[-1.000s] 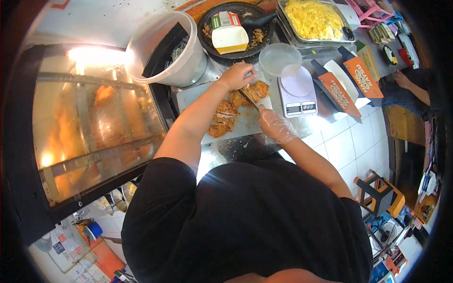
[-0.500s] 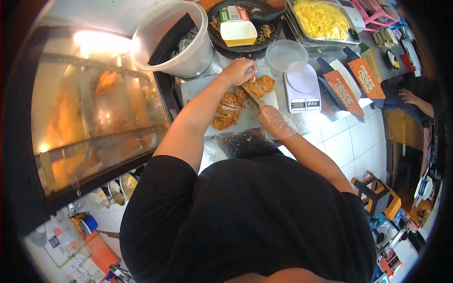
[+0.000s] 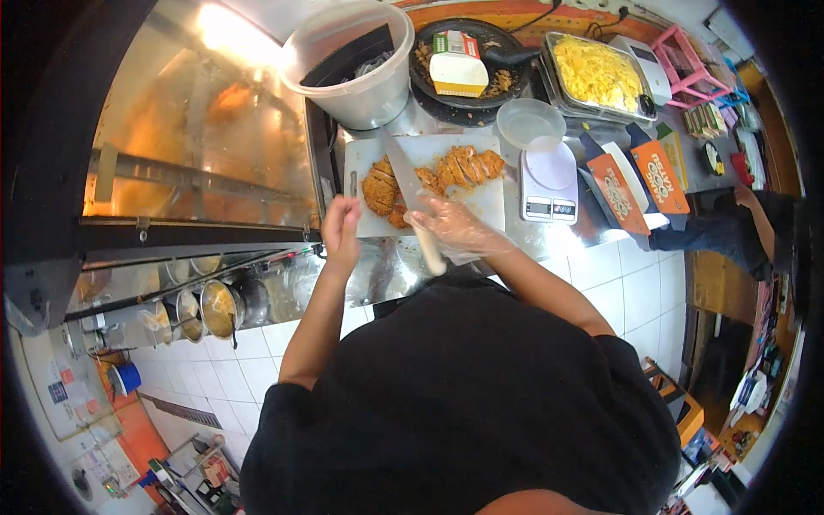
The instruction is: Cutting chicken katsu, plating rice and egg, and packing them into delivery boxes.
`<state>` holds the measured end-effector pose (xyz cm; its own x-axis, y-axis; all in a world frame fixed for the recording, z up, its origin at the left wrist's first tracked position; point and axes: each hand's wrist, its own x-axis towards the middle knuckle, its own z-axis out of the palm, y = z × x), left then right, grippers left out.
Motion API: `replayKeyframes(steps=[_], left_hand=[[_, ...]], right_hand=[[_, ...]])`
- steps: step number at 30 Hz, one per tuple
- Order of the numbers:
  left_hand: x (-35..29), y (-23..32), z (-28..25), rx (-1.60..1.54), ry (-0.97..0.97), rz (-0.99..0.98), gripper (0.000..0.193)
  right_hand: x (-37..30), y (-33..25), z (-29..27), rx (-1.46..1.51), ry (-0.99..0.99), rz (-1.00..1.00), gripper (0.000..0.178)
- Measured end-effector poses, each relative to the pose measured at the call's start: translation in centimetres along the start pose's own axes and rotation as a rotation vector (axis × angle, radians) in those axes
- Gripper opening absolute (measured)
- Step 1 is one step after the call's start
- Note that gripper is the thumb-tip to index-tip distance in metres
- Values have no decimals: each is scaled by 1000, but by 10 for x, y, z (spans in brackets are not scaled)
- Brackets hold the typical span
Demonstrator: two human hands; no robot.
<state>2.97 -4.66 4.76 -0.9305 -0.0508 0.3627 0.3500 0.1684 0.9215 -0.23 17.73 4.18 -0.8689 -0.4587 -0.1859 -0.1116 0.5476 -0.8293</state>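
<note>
A white cutting board (image 3: 472, 206) lies on the metal counter with fried breaded cutlets on it. The right cutlet (image 3: 468, 165) is cut into strips; another cutlet (image 3: 379, 190) lies at the left of the board, partly behind the blade. My right hand (image 3: 455, 225), in a clear plastic glove, grips a kitchen knife (image 3: 402, 172) near the top of its pale handle. Its wide blade points away from me, tilted left across the board. My bare left hand (image 3: 342, 230) is raised by the board's near left corner, fingers curled in, with nothing visible in them.
Behind the board stand a white bucket (image 3: 378, 94), a dark stone mortar (image 3: 425, 81) with a paper box on it, and a tray of yellow shreds (image 3: 598, 73). A kitchen scale (image 3: 549, 184) and orange cartons (image 3: 620, 193) are at right. A lit glass cabinet (image 3: 202, 129) fills the left.
My left hand has come off the knife and cutlet, back toward me and left. The knife has swung from the right cutlet to the left one, with its handle nearer me.
</note>
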Motion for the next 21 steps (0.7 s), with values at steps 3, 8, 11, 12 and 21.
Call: replayKeyframes(steps=[3, 8, 11, 12, 21], left_hand=[[-57, 2, -34, 14, 107, -122, 23], [-97, 14, -42, 67, 322, -212, 24], [-106, 18, -36, 64, 368, -247, 27], [-109, 18, -35, 31, 381, -271, 28], [-118, 14, -28, -40, 368, -375, 30]], right_hand=[[14, 19, -30, -206, 61, -29, 57], [47, 57, -29, -700, 588, 149, 57], [58, 42, -31, -604, 380, 345, 60], [57, 33, -35, -571, 290, 338, 59], [80, 51, -23, -538, 253, 84, 45]])
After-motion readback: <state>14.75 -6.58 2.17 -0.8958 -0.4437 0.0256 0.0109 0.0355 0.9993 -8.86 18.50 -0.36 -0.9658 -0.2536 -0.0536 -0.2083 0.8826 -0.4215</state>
